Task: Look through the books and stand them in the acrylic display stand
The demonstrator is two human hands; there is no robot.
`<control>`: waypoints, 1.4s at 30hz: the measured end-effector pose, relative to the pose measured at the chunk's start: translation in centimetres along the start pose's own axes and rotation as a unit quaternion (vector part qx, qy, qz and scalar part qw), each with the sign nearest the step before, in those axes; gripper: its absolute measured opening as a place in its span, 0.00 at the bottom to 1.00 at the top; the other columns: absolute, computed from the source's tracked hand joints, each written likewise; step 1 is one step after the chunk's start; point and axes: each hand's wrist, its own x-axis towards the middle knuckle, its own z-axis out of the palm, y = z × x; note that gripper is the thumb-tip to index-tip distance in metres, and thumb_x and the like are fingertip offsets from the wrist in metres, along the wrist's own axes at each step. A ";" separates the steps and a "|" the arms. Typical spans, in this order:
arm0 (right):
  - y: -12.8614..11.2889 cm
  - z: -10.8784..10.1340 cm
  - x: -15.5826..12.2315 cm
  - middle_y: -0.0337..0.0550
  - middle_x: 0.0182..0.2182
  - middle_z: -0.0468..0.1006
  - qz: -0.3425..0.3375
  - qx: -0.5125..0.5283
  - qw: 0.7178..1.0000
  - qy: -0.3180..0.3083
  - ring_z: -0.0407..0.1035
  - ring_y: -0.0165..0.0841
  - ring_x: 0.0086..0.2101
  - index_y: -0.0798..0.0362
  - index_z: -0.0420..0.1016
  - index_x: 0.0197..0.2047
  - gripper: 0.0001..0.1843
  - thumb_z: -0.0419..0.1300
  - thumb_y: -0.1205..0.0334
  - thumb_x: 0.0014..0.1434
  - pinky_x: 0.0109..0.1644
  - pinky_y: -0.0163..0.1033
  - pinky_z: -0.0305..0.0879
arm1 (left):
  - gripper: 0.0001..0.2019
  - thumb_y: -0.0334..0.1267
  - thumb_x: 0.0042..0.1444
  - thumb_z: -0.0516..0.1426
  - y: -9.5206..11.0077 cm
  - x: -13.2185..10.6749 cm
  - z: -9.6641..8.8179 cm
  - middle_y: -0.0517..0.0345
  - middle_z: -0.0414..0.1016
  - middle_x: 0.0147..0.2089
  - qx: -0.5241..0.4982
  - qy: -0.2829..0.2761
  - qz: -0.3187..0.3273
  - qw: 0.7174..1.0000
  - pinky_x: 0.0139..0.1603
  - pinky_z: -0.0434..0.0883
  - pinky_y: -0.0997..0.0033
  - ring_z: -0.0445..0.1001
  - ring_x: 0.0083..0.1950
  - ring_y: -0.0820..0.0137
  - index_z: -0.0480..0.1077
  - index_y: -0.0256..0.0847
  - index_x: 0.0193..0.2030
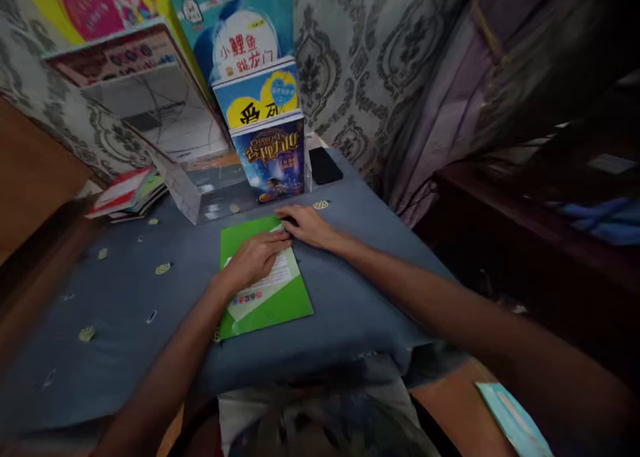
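A thin green book with a pale printed panel lies on the cloth-covered table. My left hand rests flat across its upper middle, fingers stretched toward the right edge. At the book's far right corner is my right hand, its fingers laid over the corner and the thumb held apart. The fingertips of both hands nearly meet there. Part of the printed panel is hidden under the left hand.
Behind the green book, a clear acrylic stand holds several upright books, with a dark blue one in front. A black phone-like slab lies to its right. At left is a book stack. A light blue book sits lower right.
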 end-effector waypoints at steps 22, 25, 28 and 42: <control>0.0 0.2 -0.2 0.48 0.51 0.82 0.005 -0.012 1.000 0.009 0.74 0.40 0.51 0.55 0.74 0.58 0.21 0.57 0.68 0.62 0.59 0.47 0.68 | 0.24 0.26 0.66 0.47 9.2 -5.6 -1.7 0.55 0.67 0.69 -0.033 -0.103 0.038 0.993 0.71 0.63 0.49 0.61 0.73 0.64 0.65 0.44 0.66; 0.0 0.2 -0.2 0.49 0.50 0.82 0.001 -0.021 1.000 0.005 0.74 0.41 0.51 0.56 0.74 0.58 0.21 0.57 0.68 0.62 0.58 0.48 0.68 | 0.25 0.26 0.67 0.46 9.7 -6.1 -1.4 0.54 0.65 0.71 -0.016 -0.101 0.035 0.994 0.71 0.62 0.48 0.59 0.73 0.64 0.61 0.43 0.69; 0.0 0.2 -0.2 0.48 0.50 0.82 -0.004 -0.031 1.000 0.005 0.73 0.41 0.52 0.55 0.74 0.58 0.21 0.57 0.68 0.62 0.58 0.48 0.68 | 0.25 0.26 0.68 0.46 10.1 -6.8 -1.0 0.53 0.64 0.71 -0.010 -0.086 0.024 0.996 0.72 0.62 0.49 0.57 0.74 0.65 0.58 0.43 0.70; -4.4 0.4 -2.0 0.54 0.57 0.77 -0.050 -0.070 0.996 -0.027 0.69 0.46 0.58 0.56 0.74 0.58 0.19 0.50 0.65 0.68 0.63 0.58 0.61 | 0.17 0.27 0.66 0.49 9.2 -14.8 -1.5 0.51 0.79 0.53 -0.003 0.195 -0.236 0.952 0.53 0.76 0.60 0.78 0.53 0.65 0.72 0.44 0.56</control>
